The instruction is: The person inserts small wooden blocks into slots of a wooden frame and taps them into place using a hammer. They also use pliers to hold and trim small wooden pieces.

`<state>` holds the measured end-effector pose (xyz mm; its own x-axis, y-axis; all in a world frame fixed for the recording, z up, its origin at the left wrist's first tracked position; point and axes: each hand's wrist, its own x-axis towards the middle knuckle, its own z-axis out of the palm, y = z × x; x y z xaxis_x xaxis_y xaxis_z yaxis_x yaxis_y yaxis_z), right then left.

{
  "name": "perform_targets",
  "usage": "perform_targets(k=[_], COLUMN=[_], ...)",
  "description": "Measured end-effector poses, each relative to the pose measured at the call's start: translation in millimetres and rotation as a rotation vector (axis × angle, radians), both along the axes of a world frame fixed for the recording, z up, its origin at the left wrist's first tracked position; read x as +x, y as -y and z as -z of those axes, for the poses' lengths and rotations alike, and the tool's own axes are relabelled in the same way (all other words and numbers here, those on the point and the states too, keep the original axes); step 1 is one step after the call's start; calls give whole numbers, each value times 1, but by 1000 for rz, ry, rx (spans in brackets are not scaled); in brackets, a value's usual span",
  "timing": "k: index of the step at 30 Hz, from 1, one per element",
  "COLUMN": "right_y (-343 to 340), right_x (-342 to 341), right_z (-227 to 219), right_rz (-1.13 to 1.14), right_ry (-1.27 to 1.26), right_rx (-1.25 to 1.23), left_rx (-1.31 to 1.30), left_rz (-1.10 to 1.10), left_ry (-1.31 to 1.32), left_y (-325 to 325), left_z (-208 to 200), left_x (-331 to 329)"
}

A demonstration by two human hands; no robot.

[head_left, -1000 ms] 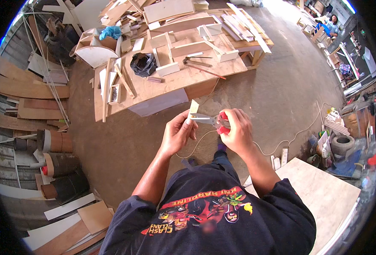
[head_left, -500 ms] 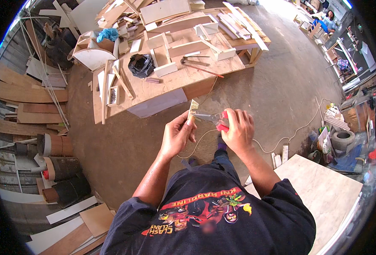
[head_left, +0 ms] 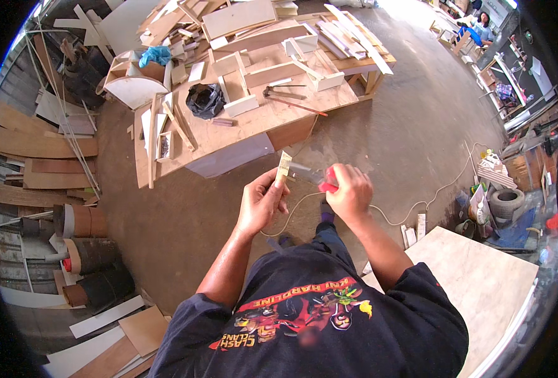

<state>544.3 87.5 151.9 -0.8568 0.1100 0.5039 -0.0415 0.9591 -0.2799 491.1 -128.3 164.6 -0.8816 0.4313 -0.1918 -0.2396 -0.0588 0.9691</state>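
In front of my body, my left hand [head_left: 260, 203] pinches a small, flat, yellowish strip [head_left: 283, 166] between thumb and fingers, its upper end sticking up. My right hand [head_left: 350, 196] is wrapped round the red handles of a plier-like tool [head_left: 328, 183]. Its metal jaws [head_left: 305, 172] point left at the strip and are smeared by motion. Whether the jaw tips touch the strip, I cannot tell. Both hands are held in the air above the concrete floor, short of the wooden workbench.
Ahead stands a workbench [head_left: 222, 147] with wooden frames [head_left: 272, 74], offcuts, a black plastic bag [head_left: 206, 101] and a clamp [head_left: 288, 94]. A pale panel [head_left: 455, 277] lies at my right. A cable [head_left: 405, 223] crosses the floor. Rolls [head_left: 105, 277] and boards line the left. Someone [head_left: 479, 30] sits far right.
The tool's jaws have drawn back slightly to the right from the strip, and its handles look closer together. The strip has turned a little in my left hand. My view has shifted slightly.
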Motion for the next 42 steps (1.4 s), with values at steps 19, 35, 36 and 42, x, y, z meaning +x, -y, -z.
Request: perform_targets(k=[19, 35, 36, 42], right_y=[-17, 29, 39, 71], right_x=[3, -30, -34, -92], right_z=[-49, -12, -8, 53], right_rz=[-125, -122, -143, -31], right_ry=[-23, 11, 71, 535], right_rx=[-345, -270, -370, -524], left_rx=[370, 258, 256, 183], left_rz=[26, -156, -170, -372], left_ry=[-280, -159, -161, 96], left_y=[-47, 6, 16, 73], left_z=[9, 24, 31, 47], left_x=[-24, -16, -17, -49])
